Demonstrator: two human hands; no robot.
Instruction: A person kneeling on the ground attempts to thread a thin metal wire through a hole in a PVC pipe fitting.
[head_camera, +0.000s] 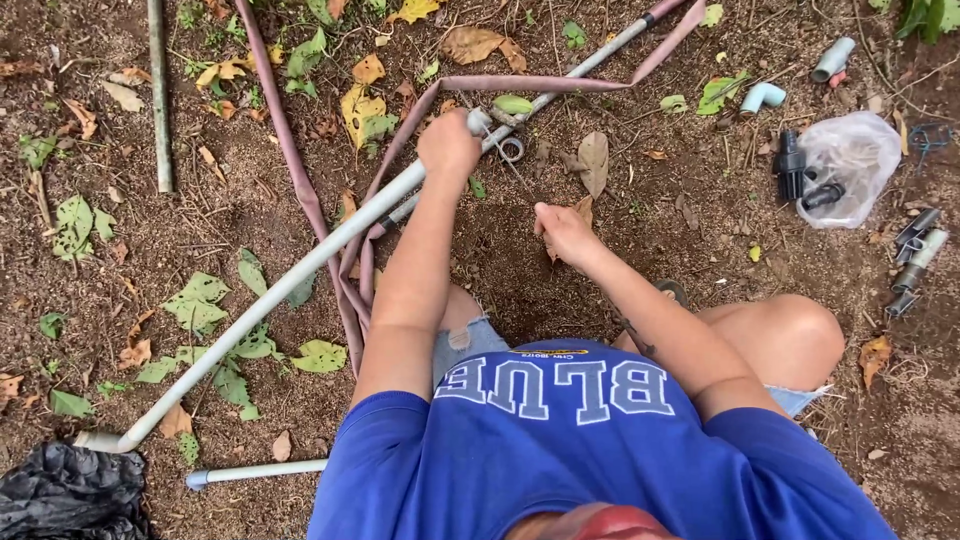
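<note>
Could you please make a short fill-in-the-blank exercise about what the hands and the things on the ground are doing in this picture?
1. The left hand grips a long grey ____ that lies across the soil.
2. The right hand is closed just above the soil, ____ from the pipe.
3. A flat pinkish hose runs ____ the pipe.
4. At lower left lies a crumpled ____ bag.

Missing words: pipe; apart; under; black

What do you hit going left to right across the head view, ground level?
Black bag → thin green pole → long grey pipe → left hand gripping it → right hand → light blue elbow fitting → clear plastic bag → grey fittings.
</note>
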